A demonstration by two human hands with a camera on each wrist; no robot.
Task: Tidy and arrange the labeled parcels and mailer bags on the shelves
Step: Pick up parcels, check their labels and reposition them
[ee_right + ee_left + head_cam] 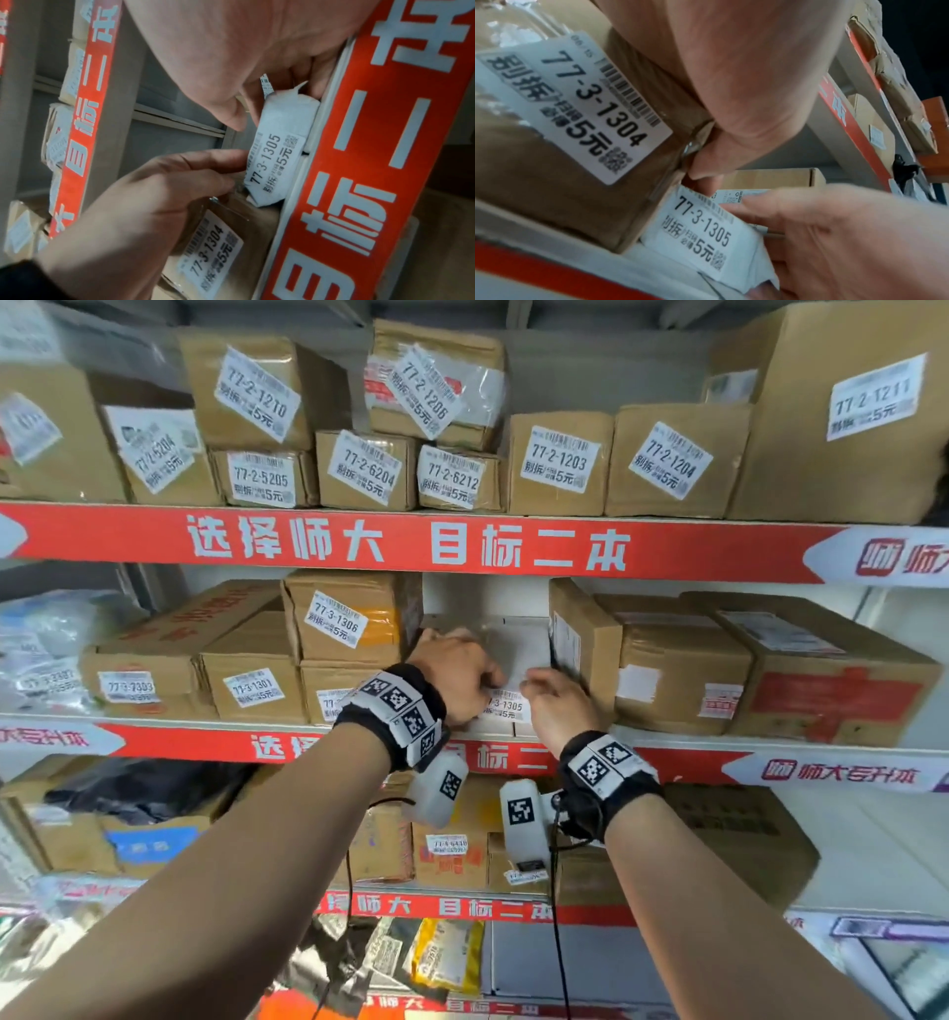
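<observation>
Middle shelf, both hands in the gap between stacked cartons. Left hand (454,677) has its fingers curled at the near corner of the brown carton labelled 77-3-1304 (559,130), thumb tip against the taped edge; whether it truly grips or only steadies, cannot tell. Just right of it, right hand (557,706) pinches the white mailer bag labelled 77-3-1305 (279,154) at its far end, thumb above and fingers curled beneath. The bag lies at the front lip of the shelf, touching the red shelf strip (372,162), label facing out, directly beside the carton under the left hand. Above the hands, carton 77-3-1306 (349,621) sits stacked with its label forward. Progress, as a judgement: upper shelf looks ordered, labels out; 1301 through 1306 run in sequence here, so this bay seems nearly settled. Left to do: seat the bag square, then the loose bags on the lower shelves below the wrists.
</observation>
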